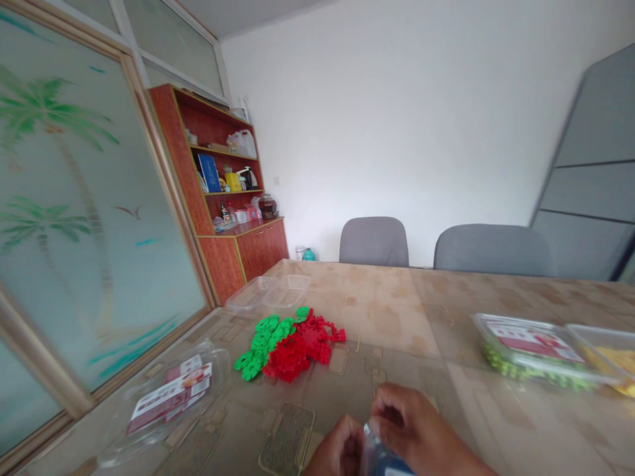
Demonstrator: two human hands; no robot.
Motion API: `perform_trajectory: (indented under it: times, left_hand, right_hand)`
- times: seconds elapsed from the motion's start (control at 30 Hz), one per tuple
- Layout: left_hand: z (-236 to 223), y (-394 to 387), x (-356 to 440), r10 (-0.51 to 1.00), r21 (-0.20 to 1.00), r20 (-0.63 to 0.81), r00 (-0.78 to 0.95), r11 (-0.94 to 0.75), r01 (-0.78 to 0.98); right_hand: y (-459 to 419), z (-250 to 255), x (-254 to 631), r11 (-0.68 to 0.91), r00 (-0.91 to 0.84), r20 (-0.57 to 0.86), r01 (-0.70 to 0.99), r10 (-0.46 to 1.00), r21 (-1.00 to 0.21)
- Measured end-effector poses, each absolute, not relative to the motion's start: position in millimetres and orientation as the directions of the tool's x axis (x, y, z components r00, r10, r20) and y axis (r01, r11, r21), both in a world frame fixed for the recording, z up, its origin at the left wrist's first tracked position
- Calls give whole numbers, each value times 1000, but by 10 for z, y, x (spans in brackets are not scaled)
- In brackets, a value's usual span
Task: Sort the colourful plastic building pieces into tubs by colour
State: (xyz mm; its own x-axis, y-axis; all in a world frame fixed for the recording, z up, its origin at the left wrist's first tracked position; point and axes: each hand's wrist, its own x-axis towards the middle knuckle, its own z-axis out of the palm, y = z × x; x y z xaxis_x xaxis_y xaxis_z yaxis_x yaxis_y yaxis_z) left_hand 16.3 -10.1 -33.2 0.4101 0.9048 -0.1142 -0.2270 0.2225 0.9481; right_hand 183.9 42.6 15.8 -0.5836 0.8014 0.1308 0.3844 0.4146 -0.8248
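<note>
At the bottom of the head view, my left hand (341,447) and my right hand (419,423) are close together over the table. Both have curled fingers pinching the upper edge of a small transparent plastic packet (381,459) with dark blue in it. The packet's lower part is cut off by the frame, so its contents cannot be made out. Beyond my hands lies a loose pile of red plastic interlocking pieces (290,357), with similar green pieces (262,340) along its left side.
Transparent lids with labels (171,396) lie stacked at the left. Two transparent trays (270,292) stand behind the pile. At the right are a lidded box of green pieces (533,350) and a tray of yellow pieces (618,360). Grey chairs (374,241) line the far edge.
</note>
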Motion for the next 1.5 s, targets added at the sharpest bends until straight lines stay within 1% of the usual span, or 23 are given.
perform_trajectory:
  times: [0.1,0.17,0.3,0.4,0.57,0.7,0.8,0.87,0.93,1.03,1.1,1.2,1.3,1.37,1.43,1.5]
  left_hand:
    - [-302,-108,182,895,935,-76,439,217,-280]
    - [-284,-107,192,891,933,-59,450,210,-293]
    - [-337,-93,206,885,936,-37,464,194,-295]
    - [-424,-81,214,884,932,-66,463,220,-289]
    - [-489,-76,203,886,939,-93,455,229,-255]
    - [-459,-88,186,864,938,-134,486,268,-218]
    - [-431,-90,184,866,945,-123,485,251,-208]
    - [-414,-88,188,866,947,-122,484,247,-205]
    - [-391,-89,191,863,949,-104,495,235,-211]
    - [-333,-105,191,850,955,-25,526,176,-238]
    - [-288,-121,188,838,964,9,546,137,-227]
    - [-237,-135,187,847,991,7,532,67,-119]
    - [-193,-138,183,883,997,63,465,-74,5]
    - [-143,-148,170,912,979,96,398,-159,130]
    - [-71,-171,151,935,943,109,339,-205,262]
    - [12,-200,138,941,913,141,309,-244,327]
  right_hand:
    - [383,227,1846,469,-567,179,421,804,-776]
    - [366,277,1854,485,-565,183,449,805,-751]
    - [352,374,1868,482,-585,108,534,804,-695]
    - [331,436,1882,484,-612,50,571,790,-663]
    - [294,453,1911,444,-622,7,552,783,-706]
    - [300,432,1922,442,-652,54,449,756,-777]
    - [301,444,1922,419,-668,77,369,740,-830]
    - [291,463,1920,412,-665,90,345,741,-843]
    - [274,488,1916,427,-658,108,346,745,-836]
    - [252,533,1913,459,-654,144,340,742,-821]
    - [254,559,1915,462,-658,156,321,737,-827]
    - [291,579,1926,444,-673,141,302,726,-844]
    - [344,600,1947,443,-659,134,328,740,-835]
    - [363,631,1967,461,-647,132,372,751,-805]
    - [363,672,1991,483,-658,123,400,743,-779]
    - [354,710,2020,492,-665,117,410,737,-768]
